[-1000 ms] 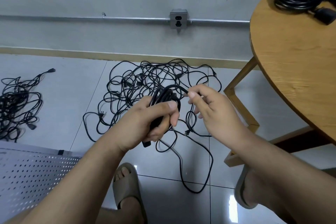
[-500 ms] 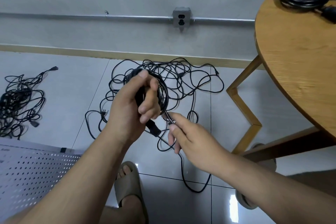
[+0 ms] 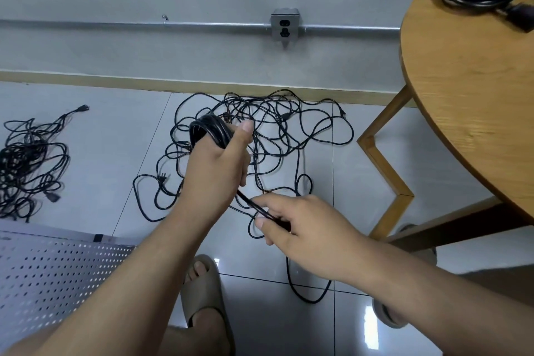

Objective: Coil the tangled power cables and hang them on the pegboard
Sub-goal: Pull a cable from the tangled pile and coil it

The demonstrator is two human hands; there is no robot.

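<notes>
Mid-frame: left hand [image 3: 219,165] grips coil [image 3: 209,130]; right hand [image 3: 306,225] pinches cable [image 3: 254,205] below it, above tangle [image 3: 289,130].

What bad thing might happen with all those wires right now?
The cable running from the coil in the left hand to the right hand seems to trail into the floor tangle; pulling may tighten knots. A slack loop lies near the sandal, so a foot might snag it.

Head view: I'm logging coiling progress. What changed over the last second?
The right hand dropped from beside the coil to below the left hand, drawing the cable strand taut. The left hand tilted the coil upward. Unchanged: both hands keep their grips; floor tangle and pegboard stay put.
</notes>
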